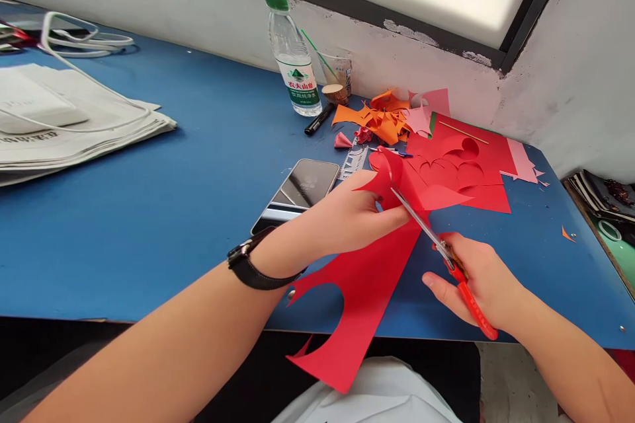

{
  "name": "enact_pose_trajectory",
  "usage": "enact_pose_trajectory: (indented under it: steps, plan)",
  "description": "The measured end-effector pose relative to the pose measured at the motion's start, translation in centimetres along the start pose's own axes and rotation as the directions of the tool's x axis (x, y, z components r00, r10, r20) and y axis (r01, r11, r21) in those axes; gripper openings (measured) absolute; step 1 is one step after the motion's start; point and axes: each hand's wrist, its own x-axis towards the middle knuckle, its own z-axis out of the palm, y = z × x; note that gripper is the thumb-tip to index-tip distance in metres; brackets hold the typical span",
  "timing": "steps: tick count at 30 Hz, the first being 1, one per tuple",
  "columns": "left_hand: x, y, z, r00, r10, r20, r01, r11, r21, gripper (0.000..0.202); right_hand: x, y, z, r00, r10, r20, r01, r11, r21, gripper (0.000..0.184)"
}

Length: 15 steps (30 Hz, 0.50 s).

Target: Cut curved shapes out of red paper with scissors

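The red paper (362, 284) hangs loose over the near edge of the desk (149, 211), its upper part pinched in the grip of the left hand (347, 215). The right hand (481, 281) has its grip closed round the handles of the scissors (443, 254), whose blades meet the paper just beside the left fingertips, so a nicked finger looks possible. The unsupported sheet could also sag and tear crookedly. Farther back, a smartphone (305, 185) lies near the left hand, and orange scraps (381, 120) crowd the wall.

Craft desk (198, 165) — red paper (364, 291), orange scraps (384, 119)
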Motion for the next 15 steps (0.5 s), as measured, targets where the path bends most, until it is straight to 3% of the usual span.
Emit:
enact_pose_trajectory:
  steps: [4, 15]
  plan:
    - [0.1, -0.1, 0.0, 0.997, 0.072, 0.003, -0.072, 0.997, 0.008, 0.019, -0.2, -0.1, 0.0, 1.000, -0.009, 0.023, 0.010, 0.999, -0.042, 0.025]
    - [-0.1, -0.4, 0.5, 0.999, -0.043, -0.021, 0.042, 0.998, -0.042, 0.020, -0.1, -0.7, -0.5, 0.994, 0.024, 0.103, -0.025, 1.000, 0.006, 0.029]
